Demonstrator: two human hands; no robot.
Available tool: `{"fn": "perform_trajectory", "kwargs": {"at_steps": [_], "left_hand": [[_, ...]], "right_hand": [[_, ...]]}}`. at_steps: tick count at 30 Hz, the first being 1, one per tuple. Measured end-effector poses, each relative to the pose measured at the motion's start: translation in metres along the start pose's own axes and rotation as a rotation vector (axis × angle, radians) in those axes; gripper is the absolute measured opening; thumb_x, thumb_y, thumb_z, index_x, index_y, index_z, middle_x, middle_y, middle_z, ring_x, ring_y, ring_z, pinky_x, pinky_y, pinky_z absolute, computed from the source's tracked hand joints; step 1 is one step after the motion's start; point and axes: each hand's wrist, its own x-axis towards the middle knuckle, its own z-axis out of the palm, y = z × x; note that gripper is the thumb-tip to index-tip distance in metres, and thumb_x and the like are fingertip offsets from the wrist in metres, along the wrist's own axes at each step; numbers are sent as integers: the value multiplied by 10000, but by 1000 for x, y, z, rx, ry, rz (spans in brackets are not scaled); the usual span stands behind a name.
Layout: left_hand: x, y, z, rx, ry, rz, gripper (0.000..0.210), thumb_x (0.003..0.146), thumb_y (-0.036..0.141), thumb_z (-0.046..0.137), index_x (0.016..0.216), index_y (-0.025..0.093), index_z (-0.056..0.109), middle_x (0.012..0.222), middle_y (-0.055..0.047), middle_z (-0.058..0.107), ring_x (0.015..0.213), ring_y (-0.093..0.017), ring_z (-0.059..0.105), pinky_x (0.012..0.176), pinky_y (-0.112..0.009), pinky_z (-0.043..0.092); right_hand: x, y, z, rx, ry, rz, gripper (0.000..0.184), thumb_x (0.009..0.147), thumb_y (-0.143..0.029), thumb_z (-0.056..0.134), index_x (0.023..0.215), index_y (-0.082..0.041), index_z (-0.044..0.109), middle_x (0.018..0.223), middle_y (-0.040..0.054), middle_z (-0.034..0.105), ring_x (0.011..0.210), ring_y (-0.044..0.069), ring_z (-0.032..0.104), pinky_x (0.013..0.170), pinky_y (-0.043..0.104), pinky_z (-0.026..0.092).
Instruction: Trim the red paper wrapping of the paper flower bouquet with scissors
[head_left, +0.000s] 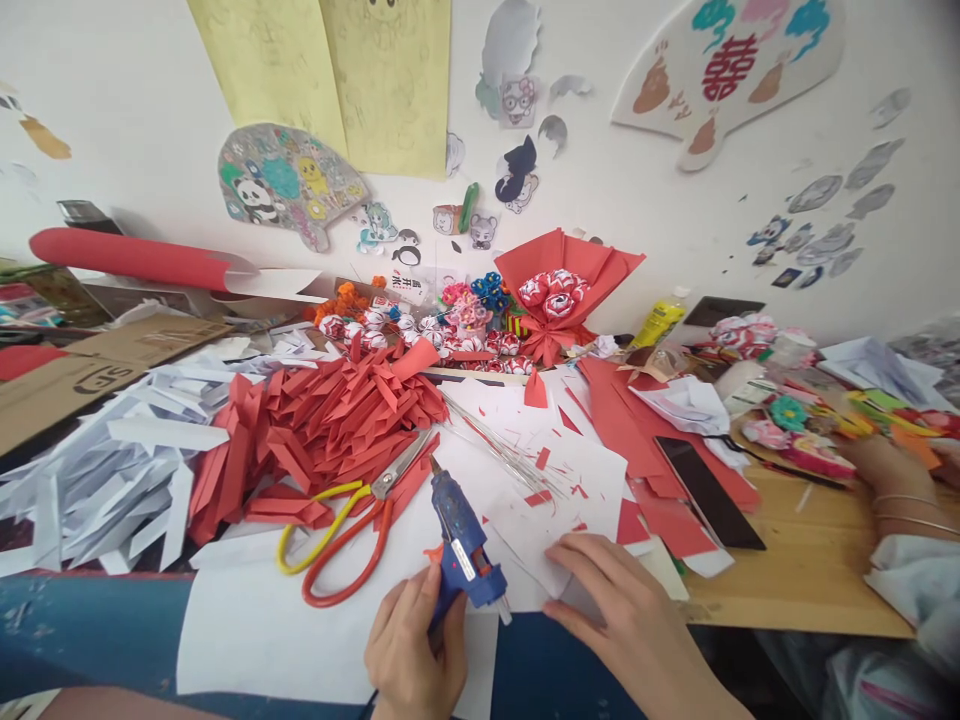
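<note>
My left hand (pixel 412 645) is wrapped round the handle of a blue hot glue gun (pixel 465 535), whose nozzle points up and away. A clear glue stick (pixel 504 608) pokes out of its back end. To the right, my right hand (pixel 626 615) pinches the near edge of white paper (pixel 551 560) between thumb and fingers; whether it is a separate piece or the sheet below cannot be told. Scissors (pixel 382 490) with one yellow and one orange handle lie left of the glue gun. Thin metal wires (pixel 510 450) and red paper scraps (pixel 541 458) are spread beyond it.
Folded red paper strips (pixel 337 410) and white strips (pixel 142 450) are heaped at left. A dark phone (pixel 705 490) lies on red paper (pixel 622 410) at right. A red-wrapped bouquet (pixel 559 295) leans on the wall. Another person's hand (pixel 896 465) is at far right.
</note>
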Motion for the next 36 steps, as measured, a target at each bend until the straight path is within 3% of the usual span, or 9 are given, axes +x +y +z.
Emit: {"fn": "perform_trajectory", "kwargs": {"at_steps": [5, 9, 13, 17, 22, 29, 36], "left_hand": [[0, 1, 0, 14, 8, 4, 408, 777, 70, 669, 1170, 105, 565, 866, -123, 692, 775, -198, 669, 697, -301, 554], [4, 2, 0, 30, 7, -4, 390, 799, 101, 657, 1177, 128, 562, 866, -110, 701, 763, -194, 681, 685, -299, 560], [7, 3, -2, -10, -7, -15, 353, 803, 94, 655, 1143, 136, 573, 848, -94, 707, 740, -178, 680, 689, -290, 557], [10, 11, -7, -102, -140, -244, 237, 894, 226, 570, 1127, 184, 568, 930, -93, 710, 839, -193, 693, 718, -308, 563], [34, 20, -2, -176, -391, -616, 331, 933, 372, 479, 1196, 173, 503, 992, -128, 721, 833, -234, 716, 649, -336, 564], [57, 9, 13, -250, -599, -689, 278, 956, 379, 409, 1162, 198, 454, 1057, -138, 708, 852, -273, 714, 662, -390, 547], [50, 10, 17, -221, -587, -672, 307, 959, 400, 404, 1180, 193, 450, 1070, -153, 707, 924, -306, 705, 714, -426, 538]], "right_hand": [[4, 2, -5, -10, 19, -58, 157, 932, -208, 511, 1009, -186, 645, 950, 55, 713, 845, 206, 674, 748, 351, 578], [6, 3, -7, 38, 46, -39, 204, 919, -96, 477, 949, -199, 651, 912, 25, 719, 841, 169, 681, 780, 299, 572], [7, 5, -6, 117, 53, 50, 170, 930, -127, 476, 946, -210, 624, 899, 27, 705, 806, 156, 680, 727, 268, 561], [7, 10, -4, 247, 11, 194, 108, 936, -197, 498, 947, -239, 598, 897, 13, 689, 797, 143, 673, 689, 233, 541], [3, 13, -2, 305, -21, 179, 119, 943, -181, 488, 966, -253, 580, 998, 23, 662, 889, 133, 662, 786, 217, 520], [1, 10, 1, 270, 50, 174, 116, 936, -179, 486, 908, -229, 587, 994, 54, 642, 847, 141, 659, 753, 223, 523], [10, 10, 3, 295, 178, 273, 108, 914, -199, 529, 828, -221, 589, 916, 36, 646, 727, 126, 634, 681, 211, 531]]}}
